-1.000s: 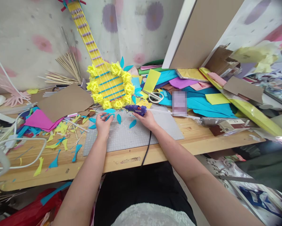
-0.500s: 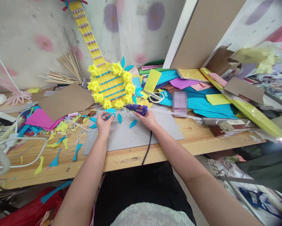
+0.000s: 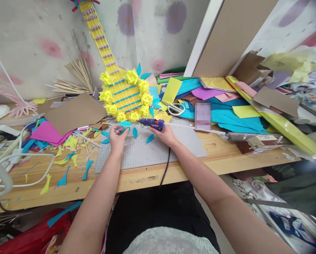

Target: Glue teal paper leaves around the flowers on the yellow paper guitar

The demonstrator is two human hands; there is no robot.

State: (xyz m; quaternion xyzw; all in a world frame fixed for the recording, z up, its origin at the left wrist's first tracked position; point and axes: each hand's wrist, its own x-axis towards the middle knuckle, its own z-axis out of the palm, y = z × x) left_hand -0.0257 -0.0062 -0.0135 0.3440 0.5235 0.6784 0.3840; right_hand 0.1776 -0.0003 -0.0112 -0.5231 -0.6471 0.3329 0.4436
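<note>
My left hand [image 3: 117, 138] pinches a blue paper leaf [image 3: 124, 124] at the lower rim of a yellow paper guitar [image 3: 124, 94], whose round body is ringed with yellow paper flowers. My right hand [image 3: 166, 134] grips a purple glue gun [image 3: 152, 122] with its nozzle pointing left toward that leaf. Both hands rest over a grey cutting mat [image 3: 149, 150]. Loose blue leaves [image 3: 149, 138] lie on the mat between the hands. The gun's black cord [image 3: 166, 165] drops over the table's front edge.
Sheets of blue, purple and yellow paper [image 3: 221, 113] pile up at the right, with white scissors [image 3: 175, 109] on them. Brown card [image 3: 74, 113], pink paper and paper scraps cover the left side. Wooden sticks [image 3: 75, 76] lean at the back. A white cable [image 3: 28, 169] loops at the left.
Hardly anything has moved. Both hands stay at the guitar's lower rim; the view has shifted slightly.
</note>
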